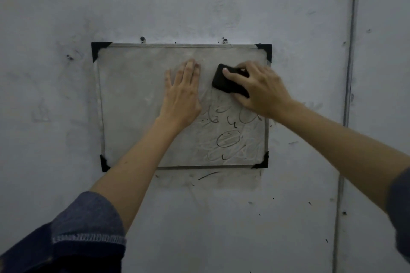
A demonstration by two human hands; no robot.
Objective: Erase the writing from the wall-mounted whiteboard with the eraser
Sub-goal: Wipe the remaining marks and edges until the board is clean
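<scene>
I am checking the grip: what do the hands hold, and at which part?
The right hand grips the black eraser across its back, fingers over its top. The left hand holds nothing; it presses flat on the whiteboard.

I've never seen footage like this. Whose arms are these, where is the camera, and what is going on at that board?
There is no machine here: a person wears one camera on the head, so you look forward along their own arms. On the wall hangs a small whiteboard with black corner caps. The left hand lies flat on the board with straight fingers. The right hand grips a black eraser against the board's upper right. Dark writing remains lower right, below the eraser; the left part looks wiped, only smudged grey.
</scene>
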